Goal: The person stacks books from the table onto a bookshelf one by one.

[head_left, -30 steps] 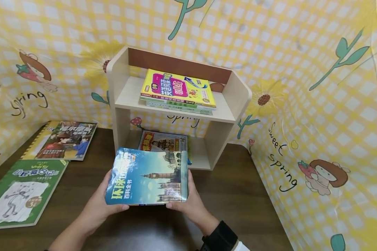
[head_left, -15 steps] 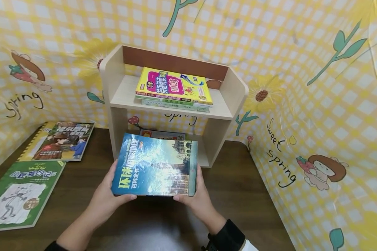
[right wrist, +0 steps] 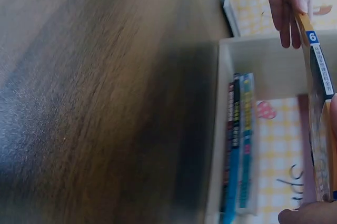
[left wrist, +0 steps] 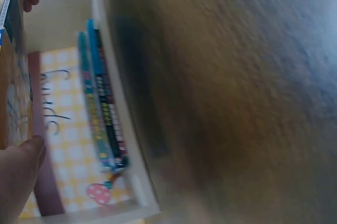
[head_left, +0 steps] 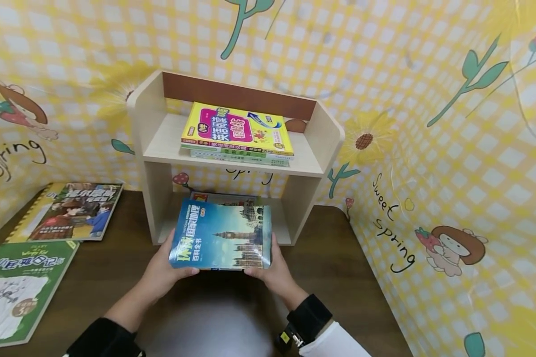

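Observation:
A blue picture-covered encyclopedia book [head_left: 223, 233] is held level in front of the small bookshelf's lower compartment. My left hand [head_left: 161, 272] grips its left end, thumb along the near edge and fingers underneath. On the other end, my right hand [head_left: 279, 272] grips it the same way. In the right wrist view, the book's spine [right wrist: 322, 68] shows above the shelf opening. Behind it, several books [left wrist: 100, 97] lie stacked on the lower shelf, mostly covered by the held book in the head view.
The pale wooden bookshelf [head_left: 154, 198] stands on a dark wooden table [head_left: 339, 292]. A yellow book [head_left: 238, 129] tops a stack on the upper shelf. At left lie a green book [head_left: 27, 287] and a book with a group picture [head_left: 71, 210]. Patterned cloth [head_left: 429, 148] surrounds the table.
Both hands have carried the book forward and slightly right, toward the bookshelf. It now hides more of the lower stack. The head view has shifted a little to the right.

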`<action>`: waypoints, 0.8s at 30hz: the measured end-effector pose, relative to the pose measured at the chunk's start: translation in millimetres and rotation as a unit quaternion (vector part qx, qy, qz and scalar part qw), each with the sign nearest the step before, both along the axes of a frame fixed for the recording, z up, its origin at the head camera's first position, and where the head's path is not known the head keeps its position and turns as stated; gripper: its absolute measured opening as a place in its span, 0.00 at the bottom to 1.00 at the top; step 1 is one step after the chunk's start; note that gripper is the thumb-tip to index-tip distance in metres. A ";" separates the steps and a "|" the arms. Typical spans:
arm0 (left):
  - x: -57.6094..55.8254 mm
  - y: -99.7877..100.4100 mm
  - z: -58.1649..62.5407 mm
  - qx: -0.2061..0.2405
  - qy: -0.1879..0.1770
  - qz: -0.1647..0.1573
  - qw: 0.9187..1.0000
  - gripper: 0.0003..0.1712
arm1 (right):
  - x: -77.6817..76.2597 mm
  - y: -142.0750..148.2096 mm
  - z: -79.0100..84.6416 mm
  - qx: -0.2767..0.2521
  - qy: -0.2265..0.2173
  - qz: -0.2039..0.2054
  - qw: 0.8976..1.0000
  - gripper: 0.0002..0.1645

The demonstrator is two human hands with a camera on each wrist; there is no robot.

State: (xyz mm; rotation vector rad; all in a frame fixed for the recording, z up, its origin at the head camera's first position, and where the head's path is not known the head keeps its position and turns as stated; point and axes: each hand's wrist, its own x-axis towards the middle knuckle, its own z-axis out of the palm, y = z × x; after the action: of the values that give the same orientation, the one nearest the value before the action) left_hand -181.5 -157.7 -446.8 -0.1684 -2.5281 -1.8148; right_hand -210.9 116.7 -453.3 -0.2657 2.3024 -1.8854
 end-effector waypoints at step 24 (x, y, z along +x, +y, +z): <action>-52.9 -6.8 -64.1 0.006 -0.030 0.071 0.997 0.50 | -49.8 -32.5 -57.6 -0.012 -0.017 -0.023 1.000 0.61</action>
State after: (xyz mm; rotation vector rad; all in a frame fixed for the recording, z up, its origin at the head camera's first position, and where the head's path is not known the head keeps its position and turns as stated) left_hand -234.4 -164.5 -510.9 0.0647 -2.4955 -1.8089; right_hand -260.7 84.2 -510.9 -0.1847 2.2834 -1.9252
